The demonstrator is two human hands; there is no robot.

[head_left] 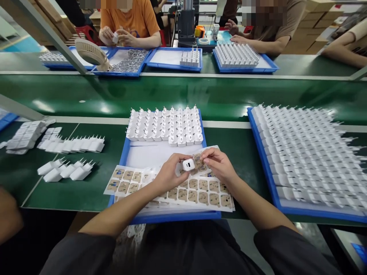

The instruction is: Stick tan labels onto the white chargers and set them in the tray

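Note:
My left hand (pixel 172 172) is closed around a white plug charger (pixel 188 165), its face with the dark USB port turned up toward me. Close beside it, my right hand (pixel 219 164) pinches thumb and forefinger at a raised tan-and-white sticker sheet (pixel 198 165). Whether a single sticker is between those fingertips is too small to tell. Under both hands lie more sticker sheets (pixel 183 194) with rows of rounded tan squares. They rest across the front of a blue tray (pixel 172 218), and rows of upright white chargers (pixel 164 126) stand in its back part.
On the right, a large blue tray (pixel 265 172) is packed with white chargers. Loose chargers (pixel 65 170) lie to the left on the green table (pixel 86 194). Across a raised green ledge (pixel 160 91), co-workers sit behind further blue trays (pixel 172 68). A beige fan (pixel 91 53) stands there.

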